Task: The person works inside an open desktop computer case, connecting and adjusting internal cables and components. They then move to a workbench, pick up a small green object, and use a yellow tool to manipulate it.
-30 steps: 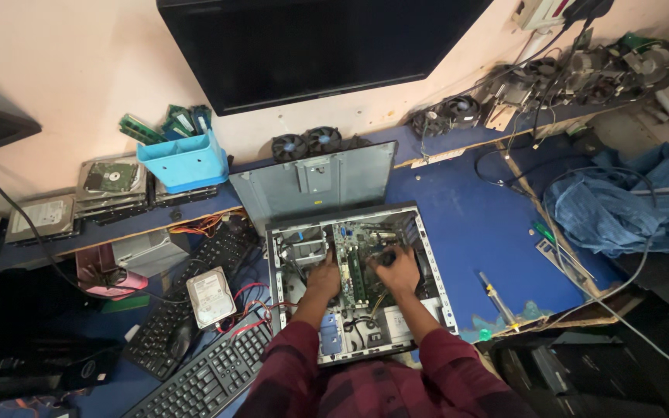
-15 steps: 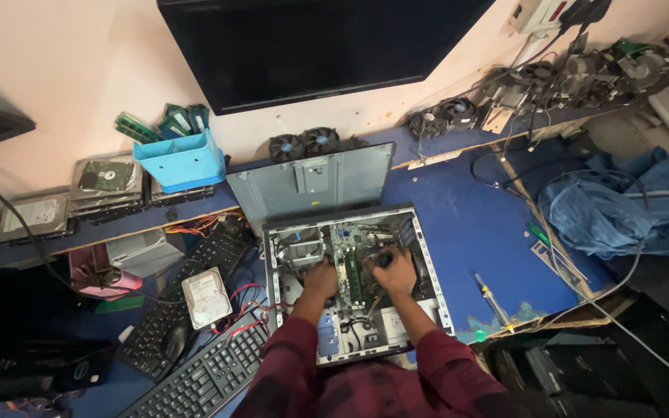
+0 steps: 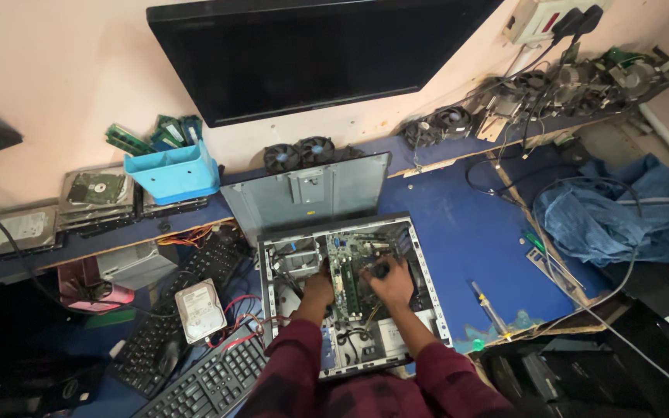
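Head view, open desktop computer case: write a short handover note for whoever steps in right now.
Left hand: inside the open grey metal desktop computer case, on the green motherboard; grip unclear.
Right hand: closed around a small black object over the board.
Grey metal side panel is off, propped behind the case.
Yellow-handled screwdriver lies right of the case on the blue desk.
Case not yet closed.

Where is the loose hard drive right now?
In the head view, the hard drive lies left of the open computer case, resting on a black keyboard beside red wires.
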